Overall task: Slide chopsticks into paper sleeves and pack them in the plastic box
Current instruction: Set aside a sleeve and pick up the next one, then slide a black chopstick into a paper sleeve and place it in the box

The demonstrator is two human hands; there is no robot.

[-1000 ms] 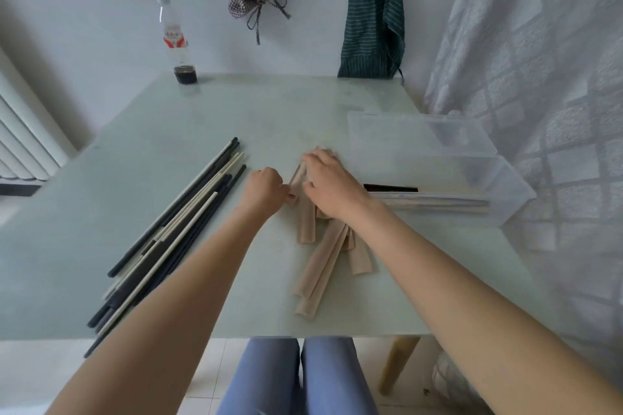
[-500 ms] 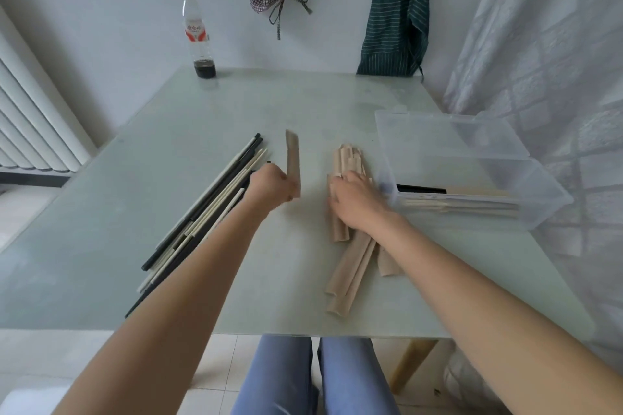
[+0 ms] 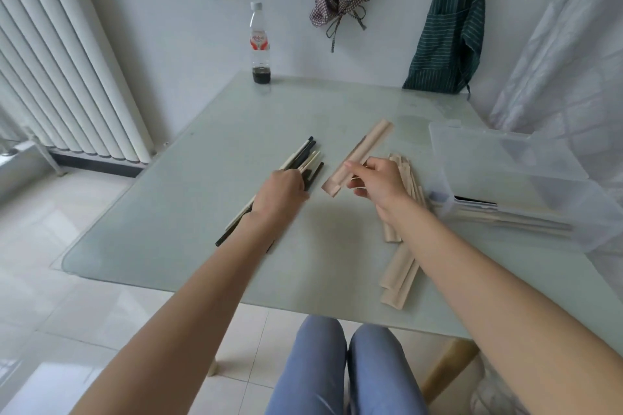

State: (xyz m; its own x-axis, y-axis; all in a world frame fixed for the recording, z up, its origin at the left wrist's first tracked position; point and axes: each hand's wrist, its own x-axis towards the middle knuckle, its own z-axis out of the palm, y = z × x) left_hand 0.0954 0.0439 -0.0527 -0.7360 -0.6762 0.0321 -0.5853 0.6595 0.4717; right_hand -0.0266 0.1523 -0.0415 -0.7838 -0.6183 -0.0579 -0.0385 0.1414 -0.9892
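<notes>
The right hand [image 3: 379,180] pinches one paper sleeve [image 3: 359,156] by its near half, lifted and slanting away toward the far right. The left hand [image 3: 281,194] lies curled on the loose chopsticks [image 3: 305,158] at the table's [image 3: 188,212] left — whether it grips any, I cannot tell. More sleeves [image 3: 401,259] lie under the right forearm; the plastic box [image 3: 526,185] — sleeved pairs inside — sits right.

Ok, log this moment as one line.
step: picking chopsticks | left hand: on chopstick pile | right hand: holds paper sleeve | plastic box: partly filled
</notes>
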